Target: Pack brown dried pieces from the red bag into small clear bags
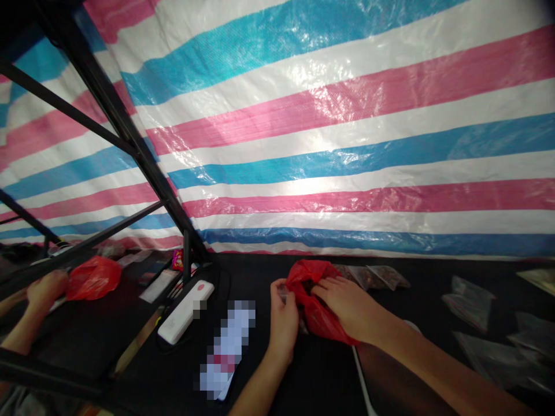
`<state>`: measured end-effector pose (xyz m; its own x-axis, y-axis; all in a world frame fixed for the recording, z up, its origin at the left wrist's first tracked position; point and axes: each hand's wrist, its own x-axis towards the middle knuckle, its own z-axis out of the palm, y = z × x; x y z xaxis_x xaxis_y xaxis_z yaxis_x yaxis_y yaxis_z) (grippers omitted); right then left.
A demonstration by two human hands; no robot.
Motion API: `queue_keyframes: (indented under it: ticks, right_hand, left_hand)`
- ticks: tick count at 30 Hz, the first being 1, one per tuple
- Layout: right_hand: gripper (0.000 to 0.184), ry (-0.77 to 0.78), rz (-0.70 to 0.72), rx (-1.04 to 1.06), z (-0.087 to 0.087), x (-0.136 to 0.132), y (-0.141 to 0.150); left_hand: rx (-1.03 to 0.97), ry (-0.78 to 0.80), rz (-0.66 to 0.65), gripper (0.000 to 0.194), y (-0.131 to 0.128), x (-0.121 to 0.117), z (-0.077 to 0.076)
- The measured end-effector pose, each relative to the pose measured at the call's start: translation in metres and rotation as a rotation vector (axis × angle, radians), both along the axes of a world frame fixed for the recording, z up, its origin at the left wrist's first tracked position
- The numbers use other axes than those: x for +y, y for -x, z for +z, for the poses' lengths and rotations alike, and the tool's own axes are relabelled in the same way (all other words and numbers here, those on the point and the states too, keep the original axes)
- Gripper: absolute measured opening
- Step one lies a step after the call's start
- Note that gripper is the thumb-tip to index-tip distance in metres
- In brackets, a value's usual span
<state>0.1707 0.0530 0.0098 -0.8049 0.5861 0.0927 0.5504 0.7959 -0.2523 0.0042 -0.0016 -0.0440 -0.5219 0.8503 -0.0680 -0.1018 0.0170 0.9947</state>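
A crumpled red plastic bag point(323, 316) stands on the black tabletop, its mouth gathered open and something dark inside. My left hand point(284, 318) is at the bag's left side, closed, with a small clear plastic bag point(282, 292) showing between thumb and fingers. Over the right side of the red bag's mouth lies my right hand point(344, 297), fingers bent into the opening and the bag bunched under them. Its fingertips are hidden in the red plastic. Behind my right hand rest several clear packets with brown contents point(379, 277).
Flat clear bags point(470, 303) lie at the right. To the left are a blurred-out phone-shaped object point(229, 346), a white power strip point(186, 312) and a black metal frame point(143, 156). Beyond it, another person's hand point(47, 289) holds a red bag point(93, 278). A striped tarp point(347, 150) hangs behind.
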Motion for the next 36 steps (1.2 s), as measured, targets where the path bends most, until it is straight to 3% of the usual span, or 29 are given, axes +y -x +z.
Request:
queue_keyframes:
  ticks: [3, 5, 9, 15, 18, 22, 30, 36]
  right_hand:
    - [0.045, 0.023, 0.004, 0.019, 0.000, 0.000, 0.000]
    - [0.045, 0.031, -0.023, 0.023, -0.001, 0.000, 0.001]
    - [0.042, 0.062, -0.087, 0.063, 0.000, -0.001, 0.002]
    - [0.037, 0.132, -0.125, 0.190, 0.010, 0.004, -0.003]
    - [0.037, 0.152, -0.123, 0.266, 0.016, 0.007, -0.007]
    - [0.035, 0.148, -0.115, 0.324, 0.022, 0.005, -0.007]
    - [0.033, 0.073, 0.015, 0.352, 0.023, -0.005, 0.000]
    - [0.039, 0.042, 0.079, 0.344, 0.020, -0.008, 0.002]
  left_hand:
    - [-0.180, 0.028, -0.001, 0.034, 0.000, 0.003, -0.002]
    - [-0.190, 0.024, -0.002, 0.035, 0.000, 0.004, -0.001]
    - [0.013, -0.030, 0.030, 0.036, 0.003, 0.001, 0.005]
    - [0.349, -0.108, 0.112, 0.057, 0.011, -0.005, 0.015]
    - [0.406, -0.132, 0.106, 0.043, 0.011, -0.006, 0.015]
    - [0.544, -0.149, 0.004, 0.016, 0.006, -0.009, 0.015]
    - [0.559, -0.152, -0.099, 0.039, -0.001, -0.012, 0.012]
    - [0.588, -0.171, -0.112, 0.020, -0.001, -0.013, 0.008]
